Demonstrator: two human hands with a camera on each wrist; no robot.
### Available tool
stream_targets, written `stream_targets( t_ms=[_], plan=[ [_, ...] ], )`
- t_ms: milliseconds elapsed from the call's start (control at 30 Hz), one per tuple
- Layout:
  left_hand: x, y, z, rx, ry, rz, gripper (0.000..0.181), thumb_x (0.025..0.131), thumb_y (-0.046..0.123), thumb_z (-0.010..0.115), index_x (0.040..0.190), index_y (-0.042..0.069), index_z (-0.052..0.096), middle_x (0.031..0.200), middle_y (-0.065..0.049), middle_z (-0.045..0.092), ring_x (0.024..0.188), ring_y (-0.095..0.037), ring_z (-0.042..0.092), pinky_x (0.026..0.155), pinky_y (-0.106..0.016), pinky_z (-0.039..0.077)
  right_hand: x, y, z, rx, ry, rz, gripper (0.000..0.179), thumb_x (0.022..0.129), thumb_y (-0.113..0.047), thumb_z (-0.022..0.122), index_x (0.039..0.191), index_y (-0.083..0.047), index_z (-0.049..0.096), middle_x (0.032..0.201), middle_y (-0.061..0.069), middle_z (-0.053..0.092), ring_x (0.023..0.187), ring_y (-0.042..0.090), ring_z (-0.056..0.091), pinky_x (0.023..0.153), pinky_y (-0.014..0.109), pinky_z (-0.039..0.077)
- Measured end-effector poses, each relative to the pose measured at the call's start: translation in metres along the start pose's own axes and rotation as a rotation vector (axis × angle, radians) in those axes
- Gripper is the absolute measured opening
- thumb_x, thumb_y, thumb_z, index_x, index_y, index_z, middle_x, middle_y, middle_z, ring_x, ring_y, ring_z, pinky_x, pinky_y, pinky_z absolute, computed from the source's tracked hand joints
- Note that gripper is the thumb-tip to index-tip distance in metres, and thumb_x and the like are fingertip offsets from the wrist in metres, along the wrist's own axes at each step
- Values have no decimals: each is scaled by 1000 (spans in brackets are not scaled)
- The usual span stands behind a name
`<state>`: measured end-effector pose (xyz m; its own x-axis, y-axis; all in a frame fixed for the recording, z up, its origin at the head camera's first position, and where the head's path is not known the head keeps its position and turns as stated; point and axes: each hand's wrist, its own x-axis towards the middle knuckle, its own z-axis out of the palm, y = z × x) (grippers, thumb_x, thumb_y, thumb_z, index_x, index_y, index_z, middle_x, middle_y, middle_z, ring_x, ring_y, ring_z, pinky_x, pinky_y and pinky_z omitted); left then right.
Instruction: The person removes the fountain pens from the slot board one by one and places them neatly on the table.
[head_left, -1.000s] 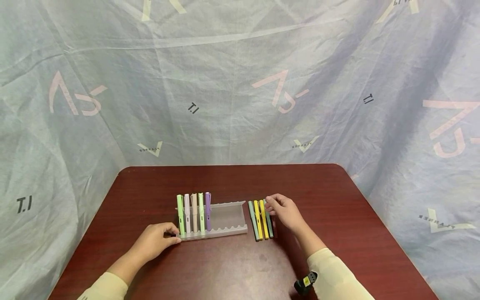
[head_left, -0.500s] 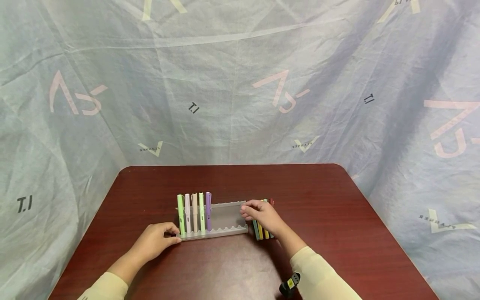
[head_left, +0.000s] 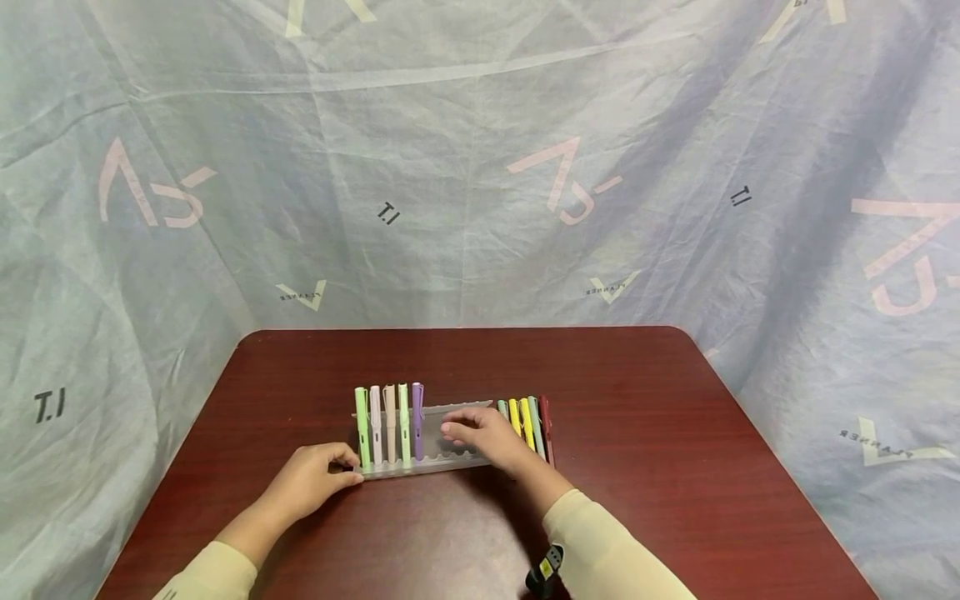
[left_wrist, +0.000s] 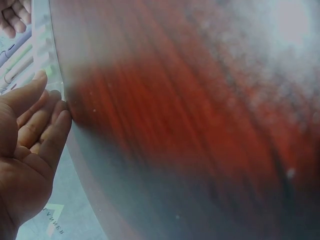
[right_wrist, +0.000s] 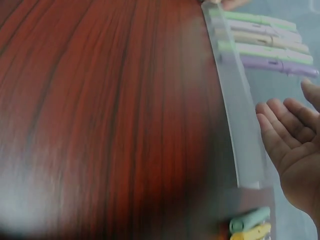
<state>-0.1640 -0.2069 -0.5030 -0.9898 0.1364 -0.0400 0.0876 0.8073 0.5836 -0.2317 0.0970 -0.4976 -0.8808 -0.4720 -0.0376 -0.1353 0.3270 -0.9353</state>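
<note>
A clear plastic pen rack (head_left: 457, 465) with notched edges lies on the table. Five capped pens sit side by side in its left part, ending with a purple pen (head_left: 417, 421). At the rack's left front corner my left hand (head_left: 311, 477) holds it between thumb and fingers; the left wrist view has this hand (left_wrist: 32, 135) at the rack's end. My right hand (head_left: 487, 435) is over the rack's right part, its fingers loosely bent with nothing in them. In the right wrist view, the fingers of this hand (right_wrist: 295, 145) point toward the purple pen.
Right of the rack lies a row of several pens: yellow ones (head_left: 527, 421), grey-green ones (head_left: 536, 421) and a dark red pen (head_left: 547, 421) at the end. A printed grey cloth (head_left: 450, 167) hangs behind the brown table (head_left: 645, 400).
My right hand has moved left from the loose pens to over the rack, uncovering the dark red pen. The left hand has stayed at the rack's corner.
</note>
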Motion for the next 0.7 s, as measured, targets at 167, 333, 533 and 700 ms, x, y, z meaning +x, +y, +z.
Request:
stream_targets(
  t_ms=[167,333,533,700],
  plan=[
    [-1,0,-1,2,1,-1,11,83,26,79,87,27,69,85,14,65,79,-6,57,74,-32,49,7,-5,16,-28,7,6,38,95,-31,66,121,-4,67,105,9,73,93,30,71,77,38,57],
    [-1,0,0,-6,-12,-16,12,83,27,79,88,28,69,86,14,65,80,-6,57,74,-32,48,12,-7,27,-5,6,17,32,94,-29,67,117,-7,70,107,10,72,90,30,72,76,37,57],
    [-1,-1,1,-8,-5,-8,12,82,26,79,88,28,69,86,14,65,80,-6,58,73,-31,48,16,-9,32,-23,32,34,33,93,-31,69,116,-8,70,105,9,73,86,27,73,73,35,57],
    [-1,0,0,-9,-3,0,12,82,26,79,88,27,69,86,14,66,80,-5,58,72,-30,48,18,-11,36,-12,36,46,34,93,-31,69,116,-6,70,103,10,73,85,28,73,74,36,57]
  ],
)
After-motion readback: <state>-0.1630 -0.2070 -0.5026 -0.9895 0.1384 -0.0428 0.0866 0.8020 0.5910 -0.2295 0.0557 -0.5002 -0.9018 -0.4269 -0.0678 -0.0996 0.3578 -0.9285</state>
